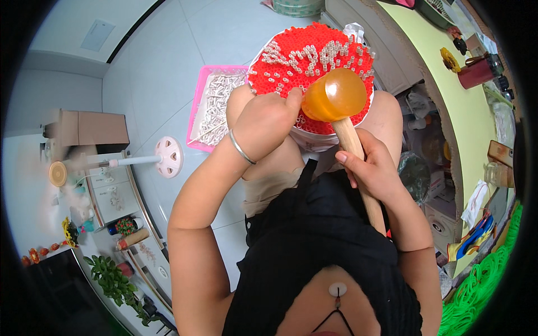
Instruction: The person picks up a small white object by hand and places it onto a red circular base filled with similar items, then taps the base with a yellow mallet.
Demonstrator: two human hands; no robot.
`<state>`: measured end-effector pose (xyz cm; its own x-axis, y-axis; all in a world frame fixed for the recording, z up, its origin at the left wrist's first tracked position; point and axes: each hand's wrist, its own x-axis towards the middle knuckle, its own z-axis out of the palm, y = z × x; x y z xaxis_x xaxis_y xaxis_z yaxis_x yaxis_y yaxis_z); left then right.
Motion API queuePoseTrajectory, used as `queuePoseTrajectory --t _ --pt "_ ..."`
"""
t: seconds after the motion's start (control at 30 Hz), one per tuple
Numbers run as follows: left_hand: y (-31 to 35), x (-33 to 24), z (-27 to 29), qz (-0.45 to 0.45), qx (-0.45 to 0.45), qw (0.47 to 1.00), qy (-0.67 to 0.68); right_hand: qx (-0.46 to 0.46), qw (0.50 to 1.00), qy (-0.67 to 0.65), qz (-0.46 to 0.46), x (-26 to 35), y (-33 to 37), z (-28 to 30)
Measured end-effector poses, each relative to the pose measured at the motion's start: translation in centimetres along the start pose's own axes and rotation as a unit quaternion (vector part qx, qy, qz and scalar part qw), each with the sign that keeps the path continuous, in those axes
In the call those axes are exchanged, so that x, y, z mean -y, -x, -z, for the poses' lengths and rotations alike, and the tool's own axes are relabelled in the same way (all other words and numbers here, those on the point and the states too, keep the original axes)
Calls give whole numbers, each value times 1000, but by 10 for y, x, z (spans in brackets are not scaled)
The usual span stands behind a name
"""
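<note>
Between my knees stands a round bundle of tightly packed red tubes, with white tube ends standing out in patches and a white wrapping around its rim. My right hand is wrapped round the wooden handle of a mallet. The mallet's translucent amber head covers part of the bundle's near right side. My left hand, with a silver bangle at the wrist, is closed at the bundle's near left edge. Its fingertips are turned away from view, so whatever they pinch is hidden. The mallet head is just right of them.
A pink basket of short white tubes sits left of the bundle. On the right runs a pale green worktop with a dark red cup and a phone. Green cord lies at lower right. A white fan stands left.
</note>
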<state>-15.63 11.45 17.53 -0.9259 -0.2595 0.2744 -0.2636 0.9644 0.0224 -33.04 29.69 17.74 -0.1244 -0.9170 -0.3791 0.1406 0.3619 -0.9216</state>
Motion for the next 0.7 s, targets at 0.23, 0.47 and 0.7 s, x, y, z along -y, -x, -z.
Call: queuePoseTrajectory --t 0.23,0.47,0.7 --pt "-8 -11 7 -10 59 996 -66 -8 1000 -19 -1 -2 -2 4" --pt "-13 -23 -2 29 44 994 -100 -8 1000 -26 -8 1 -3 9" --pt "-15 -15 0 64 61 996 -5 -16 999 -33 3 0 -3 6"
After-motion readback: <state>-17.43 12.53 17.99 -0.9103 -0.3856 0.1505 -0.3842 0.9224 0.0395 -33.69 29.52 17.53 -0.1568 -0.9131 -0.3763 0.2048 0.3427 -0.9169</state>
